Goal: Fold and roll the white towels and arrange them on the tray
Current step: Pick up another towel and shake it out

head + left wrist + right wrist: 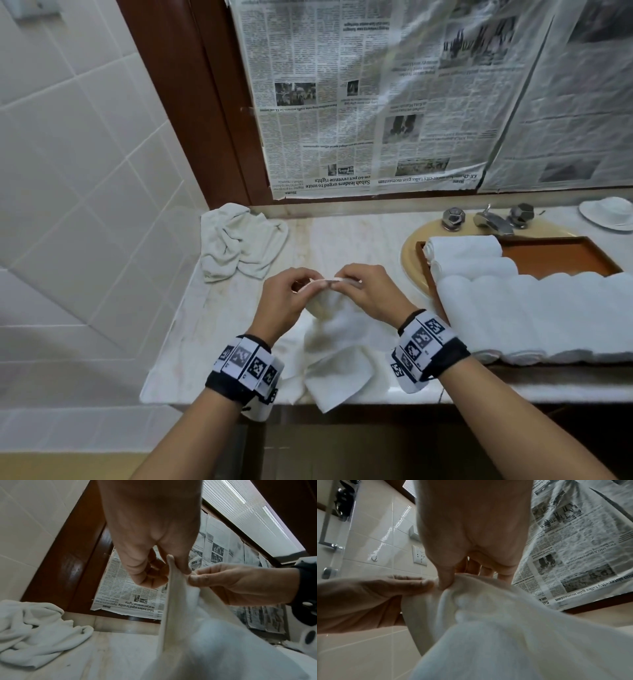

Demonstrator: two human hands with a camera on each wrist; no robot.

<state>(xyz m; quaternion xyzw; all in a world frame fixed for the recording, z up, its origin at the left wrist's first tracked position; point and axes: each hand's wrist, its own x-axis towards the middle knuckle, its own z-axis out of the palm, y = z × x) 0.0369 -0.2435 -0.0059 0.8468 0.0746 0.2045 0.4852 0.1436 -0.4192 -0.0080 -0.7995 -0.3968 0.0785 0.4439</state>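
Note:
A white towel (337, 346) hangs from both hands above the marble counter, its lower end draped over the counter's front edge. My left hand (298, 286) pinches the towel's top edge (173, 577) between thumb and fingers. My right hand (352, 282) pinches the same edge (464, 582) right beside it, thumb pressed into the cloth. On the right, a brown tray (555, 255) lies over the sink and holds several rolled white towels (479, 263), some in a row (548, 315) at its front.
A crumpled white towel (236, 240) lies at the counter's back left by the tiled wall. Chrome taps (489, 219) and a white dish (608, 212) stand behind the tray. Newspaper (376, 102) covers the mirror. Bare marble (342, 233) stretches between heap and sink.

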